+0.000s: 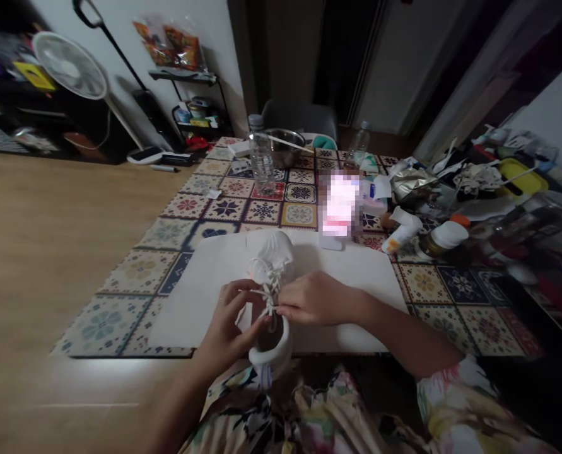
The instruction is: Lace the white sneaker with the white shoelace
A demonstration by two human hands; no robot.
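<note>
A white sneaker (275, 247) rests on a white sheet (190, 296) at the table's near edge, its toe pointing away from me and its heel toward my lap. White shoelaces (272, 309) cross its tongue and meet in a loop or knot near the ankle opening. On the left of the shoe, my left hand (236, 318) is closed with thumb and fingers on a lace. From the right, my right hand (304, 299) pinches the laces close to the knot, its fingers curled. The exact grip of the fingertips is partly hidden.
A phone (340, 208) with a blurred bright screen stands beyond the sheet. Clear plastic bottles (262, 161) and a metal bowl (285, 148) are farther back. At right are a white-capped jar (444, 239), a white spray bottle (402, 228) and piled clutter. The patterned tablecloth (158, 234) covers the table.
</note>
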